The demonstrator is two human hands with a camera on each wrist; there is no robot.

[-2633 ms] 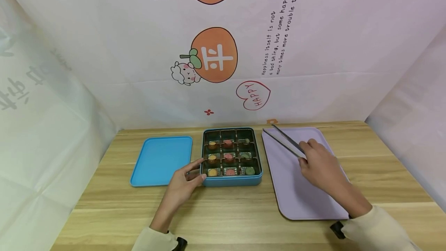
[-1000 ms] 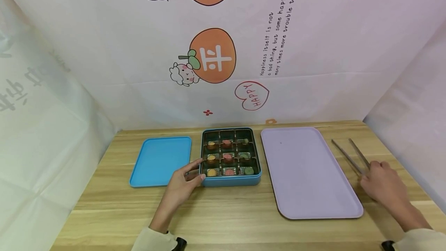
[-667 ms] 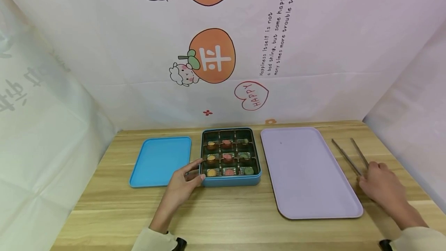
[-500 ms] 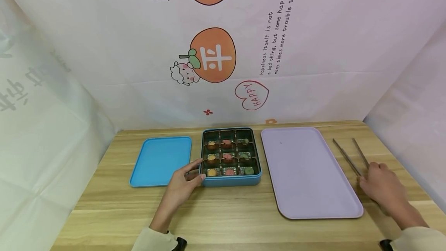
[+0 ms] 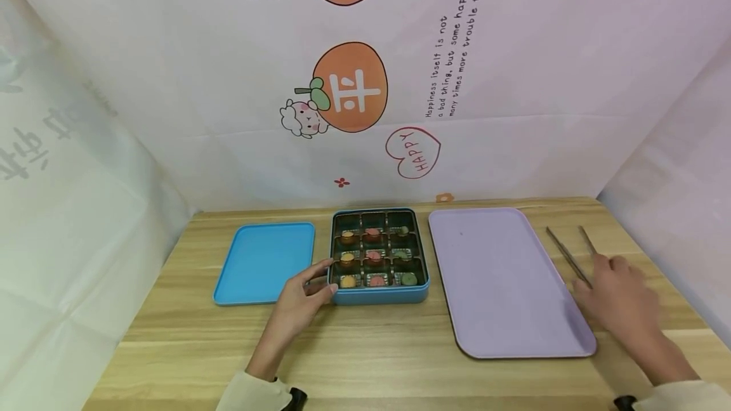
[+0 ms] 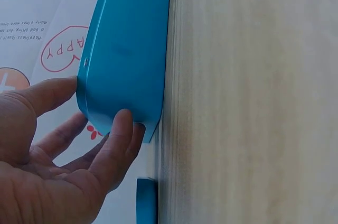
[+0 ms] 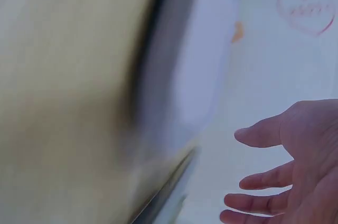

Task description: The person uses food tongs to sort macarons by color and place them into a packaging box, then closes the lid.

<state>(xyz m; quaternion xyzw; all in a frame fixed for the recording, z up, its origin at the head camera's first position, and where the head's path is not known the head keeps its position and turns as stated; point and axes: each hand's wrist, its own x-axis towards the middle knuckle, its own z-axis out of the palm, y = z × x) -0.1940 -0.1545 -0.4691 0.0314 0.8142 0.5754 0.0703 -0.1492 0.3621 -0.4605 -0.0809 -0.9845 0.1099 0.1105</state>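
A blue tin box point(image 5: 379, 297) sits mid-table with its top off. Its dark divided insert holds small round treats in yellow, pink point(image 5: 377, 280) and green point(image 5: 408, 279) columns. My left hand point(image 5: 302, 300) grips the box's front left corner; the left wrist view shows thumb and fingers spread around the tin's wall point(image 6: 127, 49). Metal tongs point(image 5: 565, 254) lie on the table at the far right, arms apart. Above their rear part is my right hand point(image 5: 619, 300), blurred in the head view. In the right wrist view its fingers are extended, clear of the tongs point(image 7: 169, 187).
A lilac tray point(image 5: 514, 284) lies between the box and the tongs. Left of the box lies a flat blue lid point(image 5: 265, 265). A printed white cloth point(image 5: 514, 68) hangs behind the wooden table point(image 5: 365, 354).
My right hand has carried the tongs from over the tray to the table at the right, released them, and shifted slightly left. My left hand has stayed on the tin box.
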